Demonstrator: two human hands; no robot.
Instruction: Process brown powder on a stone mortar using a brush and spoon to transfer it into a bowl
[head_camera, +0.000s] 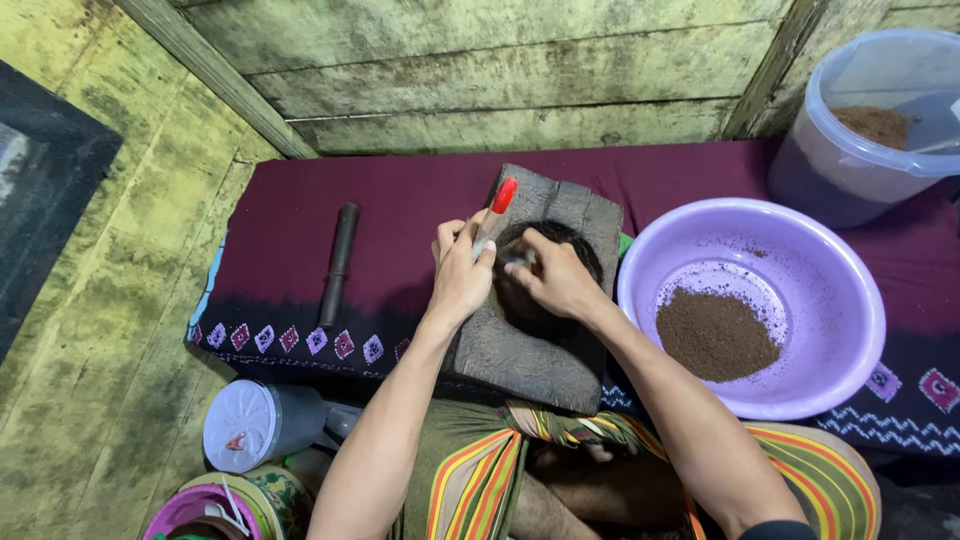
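Both hands over grey stone slab (545, 345), centre of maroon cloth. I read left hand (462, 275) clamped on red-tipped tool (496, 213); right hand (556, 280) pinched on something small, unclear. Scraping dark hollow (520, 300); steady slab needed.

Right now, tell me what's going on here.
A seated person works over a dark stone slab lying on a maroon cloth. The left hand holds a red-handled tool; the right hand presses something small, hard to make out, into the slab's hollow. A purple basin alongside holds brown powder.
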